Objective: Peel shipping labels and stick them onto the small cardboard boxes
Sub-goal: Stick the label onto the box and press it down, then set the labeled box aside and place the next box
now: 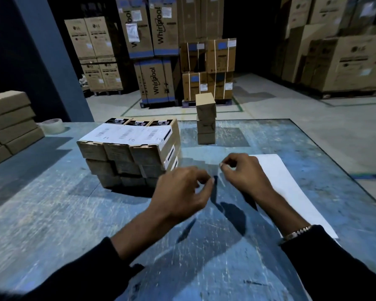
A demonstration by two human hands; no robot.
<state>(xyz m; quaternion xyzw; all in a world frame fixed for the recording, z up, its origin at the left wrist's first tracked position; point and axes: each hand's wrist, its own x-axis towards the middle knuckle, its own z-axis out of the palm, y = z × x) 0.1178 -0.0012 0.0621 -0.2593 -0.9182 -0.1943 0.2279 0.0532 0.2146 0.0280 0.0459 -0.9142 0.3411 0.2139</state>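
At the far left edge of a worn blue counter [52,213], flat cardboard boxes [9,124] lie stacked beside a roll of clear tape [52,126]. Toward the middle stands a block of small cardboard boxes [128,157], three layers high, the top row carrying white shipping labels [126,132]. Just in front of it, the left hand [182,192] and right hand [243,172] hover close together above the counter, fingers curled with thumb and forefinger pinched; whether anything is held between them cannot be told. Behind the hands rises a narrow tower of three unlabelled boxes [206,120]. A long white sheet [291,187] lies under the right wrist, which wears a bracelet [296,232]. Large appliance cartons [156,61] fill the warehouse floor beyond.
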